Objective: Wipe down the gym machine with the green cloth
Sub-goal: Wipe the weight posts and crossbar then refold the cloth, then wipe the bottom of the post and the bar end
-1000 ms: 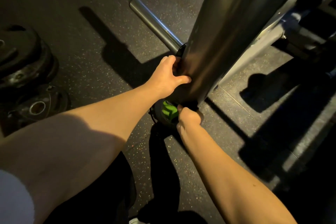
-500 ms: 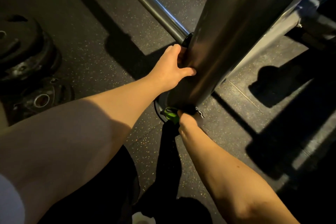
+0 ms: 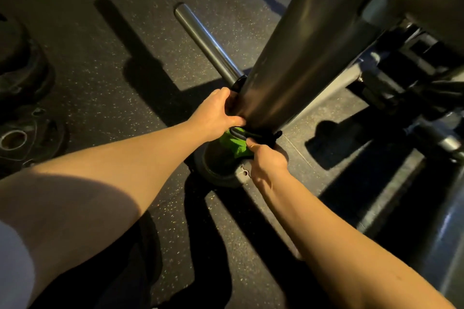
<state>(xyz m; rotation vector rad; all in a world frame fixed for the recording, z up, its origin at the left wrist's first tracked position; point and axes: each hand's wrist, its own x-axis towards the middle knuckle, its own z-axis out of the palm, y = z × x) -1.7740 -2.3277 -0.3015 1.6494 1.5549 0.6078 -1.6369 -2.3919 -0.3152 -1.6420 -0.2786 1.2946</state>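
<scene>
Green cloth [image 3: 234, 145], likely soft and limp, bunches mid-frame at the machine column [image 3: 288, 65] foot; right hand [image 3: 268, 162] pinches it, left hand [image 3: 214, 114] grips the machine column.

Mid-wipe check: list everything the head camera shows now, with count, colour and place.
green cloth: one, green, at the column's foot, over the round disc
column: one, dark grey metal, slanting centre to top right
chrome bar: one, silver, beyond the column, pointing upper left
round disc: one, black, under the column
weight plates: at least two, black, left edge
machine frame: one, grey and black, right
floor: one, black speckled rubber, throughout
left hand: one, grips the column low down
right hand: one, pinches the green cloth
</scene>
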